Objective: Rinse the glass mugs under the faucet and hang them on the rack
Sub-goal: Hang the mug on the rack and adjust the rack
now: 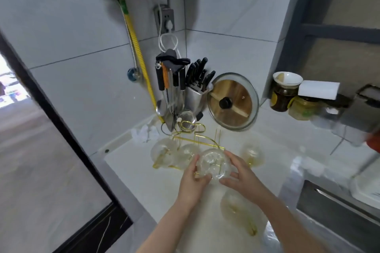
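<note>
At six o'clock of the gold rack, left hand and right hand cradle a glass mug, both grips closed around it, steadying it for hanging.

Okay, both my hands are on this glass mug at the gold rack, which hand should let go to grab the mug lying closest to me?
Probably the right hand. The nearest loose mug lies just below it, while the left hand can steady the held mug on the rack.
</note>
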`<state>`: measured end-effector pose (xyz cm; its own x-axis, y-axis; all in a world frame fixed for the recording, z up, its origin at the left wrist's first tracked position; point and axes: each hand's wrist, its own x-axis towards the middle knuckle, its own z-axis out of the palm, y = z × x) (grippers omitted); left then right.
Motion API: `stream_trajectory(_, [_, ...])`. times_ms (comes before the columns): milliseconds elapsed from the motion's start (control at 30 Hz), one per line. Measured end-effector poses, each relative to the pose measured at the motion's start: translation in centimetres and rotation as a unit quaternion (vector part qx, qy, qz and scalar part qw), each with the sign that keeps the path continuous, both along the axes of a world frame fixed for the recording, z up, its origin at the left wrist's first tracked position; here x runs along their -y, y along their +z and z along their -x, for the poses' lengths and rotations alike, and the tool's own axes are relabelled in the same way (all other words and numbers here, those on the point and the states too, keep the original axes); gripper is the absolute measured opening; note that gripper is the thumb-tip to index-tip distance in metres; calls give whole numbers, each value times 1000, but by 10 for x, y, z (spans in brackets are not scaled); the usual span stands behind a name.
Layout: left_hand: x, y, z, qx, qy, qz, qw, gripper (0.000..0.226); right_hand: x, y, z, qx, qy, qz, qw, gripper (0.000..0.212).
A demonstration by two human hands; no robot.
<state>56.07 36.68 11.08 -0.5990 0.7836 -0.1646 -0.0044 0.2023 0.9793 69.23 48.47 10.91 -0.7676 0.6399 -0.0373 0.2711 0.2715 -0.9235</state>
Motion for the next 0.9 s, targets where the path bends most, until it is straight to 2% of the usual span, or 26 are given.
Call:
stream_trajectory(367, [-33,-38,5,-22,36,118,992,62,-40,-50,19,45,27,43,998,74])
stream_trajectory(633, [-41,-50,10,-24,34,137,990,62,-40,-59,26,88,17,50,995,80])
stream_trajectory(767, [-44,-57,18,-39,3,150,988,62,-39,-57,28,107,7,32,994,77])
stream_trajectory(900, [-39,-47,31,-92,-72,176,977,59,-39,-53,32,159,24,-8,987,78])
